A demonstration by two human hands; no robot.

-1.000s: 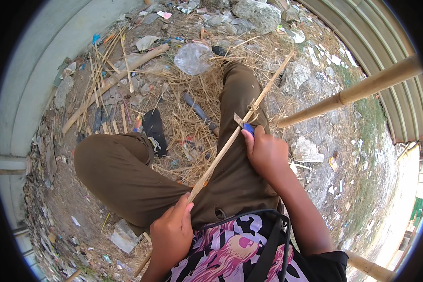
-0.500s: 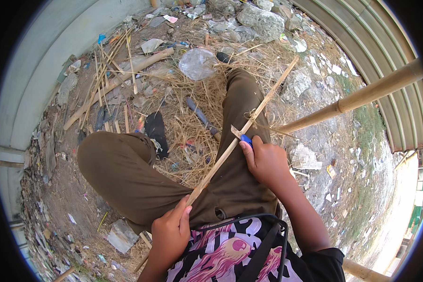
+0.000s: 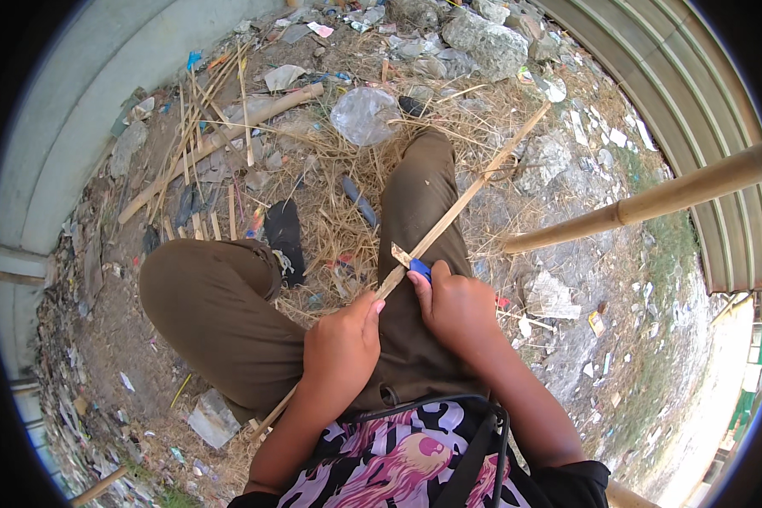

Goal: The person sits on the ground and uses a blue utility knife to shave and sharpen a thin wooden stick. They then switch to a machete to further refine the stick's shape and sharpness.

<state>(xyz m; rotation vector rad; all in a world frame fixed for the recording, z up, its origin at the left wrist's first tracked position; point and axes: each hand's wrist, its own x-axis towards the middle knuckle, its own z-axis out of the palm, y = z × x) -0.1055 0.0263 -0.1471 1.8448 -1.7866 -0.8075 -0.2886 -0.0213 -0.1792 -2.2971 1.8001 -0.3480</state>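
Observation:
A long, pale bamboo strip [image 3: 449,220] slants from my lap up to the far right, across my bent right leg. My left hand [image 3: 343,339] is closed around its near part, just below the blade. In my right hand [image 3: 459,309] is a blue-handled knife [image 3: 419,269], thumb pressed along the handle. Its brownish blade lies across the strip, a short way beyond my left fingers. A thin piece sticks out from the strip farther along. My left palm hides part of the strip.
Thin bamboo strips [image 3: 196,140] lie over a thicker bamboo piece [image 3: 275,107] at far left. A bamboo pole [image 3: 643,203] juts in from the right. Beyond my legs are a clear plastic bag [image 3: 364,116], a grey rod-like object [image 3: 360,201] and a rock [image 3: 487,46].
My right hand and the knife have moved nearer to me and left along the strip. My left hand has moved forward and right, so the hands are closer together.

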